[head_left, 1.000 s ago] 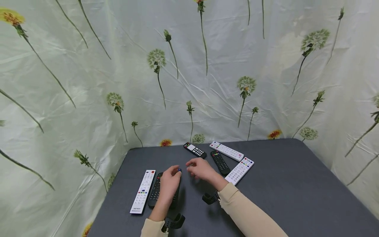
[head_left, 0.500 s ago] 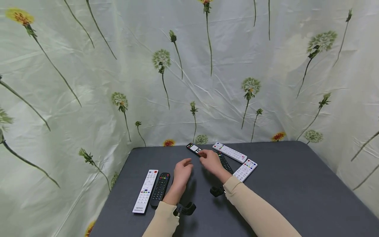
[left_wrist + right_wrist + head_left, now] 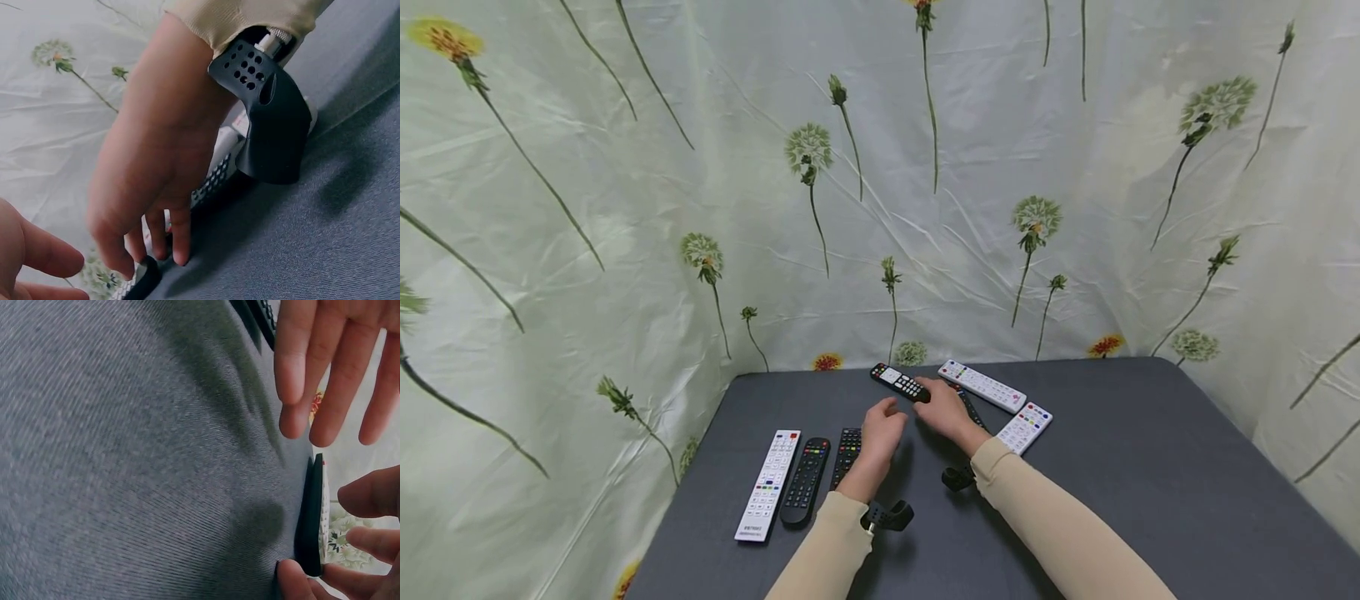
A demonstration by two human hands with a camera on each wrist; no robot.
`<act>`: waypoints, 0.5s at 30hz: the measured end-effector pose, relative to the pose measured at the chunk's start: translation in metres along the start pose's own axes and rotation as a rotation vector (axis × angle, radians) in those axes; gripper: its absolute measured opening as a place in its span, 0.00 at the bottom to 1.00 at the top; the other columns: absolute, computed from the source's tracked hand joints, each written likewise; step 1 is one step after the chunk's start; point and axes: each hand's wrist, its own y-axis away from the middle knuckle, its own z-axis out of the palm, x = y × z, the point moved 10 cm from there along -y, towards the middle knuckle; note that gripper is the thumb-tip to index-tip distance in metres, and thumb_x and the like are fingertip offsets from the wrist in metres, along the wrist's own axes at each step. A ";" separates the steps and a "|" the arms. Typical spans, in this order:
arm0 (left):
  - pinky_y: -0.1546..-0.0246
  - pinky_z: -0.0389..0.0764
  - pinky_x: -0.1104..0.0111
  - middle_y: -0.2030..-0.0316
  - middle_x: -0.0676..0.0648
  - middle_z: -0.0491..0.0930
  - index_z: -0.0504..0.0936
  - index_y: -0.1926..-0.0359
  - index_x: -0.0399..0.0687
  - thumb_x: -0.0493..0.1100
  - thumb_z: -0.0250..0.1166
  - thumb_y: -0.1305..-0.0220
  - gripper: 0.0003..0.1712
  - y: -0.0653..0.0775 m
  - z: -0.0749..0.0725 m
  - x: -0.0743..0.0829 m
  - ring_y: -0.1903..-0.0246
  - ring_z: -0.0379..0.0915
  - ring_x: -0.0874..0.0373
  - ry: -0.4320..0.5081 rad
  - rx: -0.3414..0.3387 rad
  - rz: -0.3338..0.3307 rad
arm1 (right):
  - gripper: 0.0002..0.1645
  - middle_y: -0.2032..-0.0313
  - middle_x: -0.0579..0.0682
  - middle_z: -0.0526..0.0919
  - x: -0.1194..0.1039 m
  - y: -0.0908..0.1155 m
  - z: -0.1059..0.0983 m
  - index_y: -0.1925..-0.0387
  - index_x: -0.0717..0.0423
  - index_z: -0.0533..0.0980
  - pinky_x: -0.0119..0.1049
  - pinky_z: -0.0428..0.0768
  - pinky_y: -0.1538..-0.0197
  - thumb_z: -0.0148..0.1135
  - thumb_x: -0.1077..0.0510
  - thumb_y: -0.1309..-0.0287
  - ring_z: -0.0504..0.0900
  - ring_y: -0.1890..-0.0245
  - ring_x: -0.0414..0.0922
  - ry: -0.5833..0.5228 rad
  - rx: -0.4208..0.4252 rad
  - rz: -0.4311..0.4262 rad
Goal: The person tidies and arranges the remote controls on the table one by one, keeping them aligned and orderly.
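Slim black remote with white keys [image 3: 898, 381], far side of dark-grey table [image 3: 1150, 467]. Right hand [image 3: 946, 410] pinches near end; left hand [image 3: 880, 433] empty, fingers loose. Best grip: side edges, off the keys.

both arms stretch forward in the head view, the left arm [image 3: 831, 546] slanting up to the right and the right arm [image 3: 1067, 533] slanting up to the left. the left grip [image 3: 882, 435] hangs in the air, its fingers [image 3: 347, 381] loose and nearly straight. the right grip [image 3: 945, 408], near it but apart, reaches a little farther out, bent down past the wrist [image 3: 178, 69], thumb and fingers curved into a pinch.
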 end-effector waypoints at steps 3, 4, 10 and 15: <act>0.50 0.76 0.50 0.41 0.32 0.76 0.72 0.32 0.35 0.36 0.59 0.38 0.31 -0.009 0.005 0.000 0.44 0.73 0.40 -0.008 0.013 0.001 | 0.33 0.37 0.64 0.74 0.002 -0.003 0.000 0.32 0.61 0.71 0.54 0.74 0.46 0.61 0.61 0.40 0.74 0.40 0.60 -0.005 0.010 -0.008; 0.50 0.76 0.49 0.40 0.32 0.75 0.71 0.32 0.35 0.36 0.59 0.39 0.32 -0.012 0.007 0.001 0.43 0.73 0.40 -0.012 0.015 0.003 | 0.33 0.38 0.63 0.75 0.002 -0.004 -0.001 0.32 0.61 0.72 0.54 0.74 0.46 0.61 0.61 0.40 0.74 0.40 0.60 -0.006 0.015 -0.010; 0.43 0.72 0.47 0.34 0.30 0.68 0.64 0.27 0.36 0.37 0.60 0.36 0.37 -0.027 0.018 -0.005 0.36 0.66 0.38 0.017 -0.015 -0.007 | 0.33 0.38 0.63 0.76 0.003 -0.007 -0.002 0.33 0.61 0.72 0.54 0.74 0.45 0.60 0.62 0.41 0.75 0.40 0.60 -0.018 0.027 -0.018; 0.45 0.75 0.51 0.33 0.29 0.66 0.59 0.25 0.33 0.36 0.59 0.33 0.38 -0.031 0.026 -0.015 0.37 0.68 0.41 0.126 -0.060 -0.039 | 0.31 0.45 0.62 0.81 0.004 -0.004 0.003 0.35 0.62 0.73 0.53 0.76 0.47 0.60 0.63 0.42 0.80 0.46 0.57 -0.058 0.021 -0.003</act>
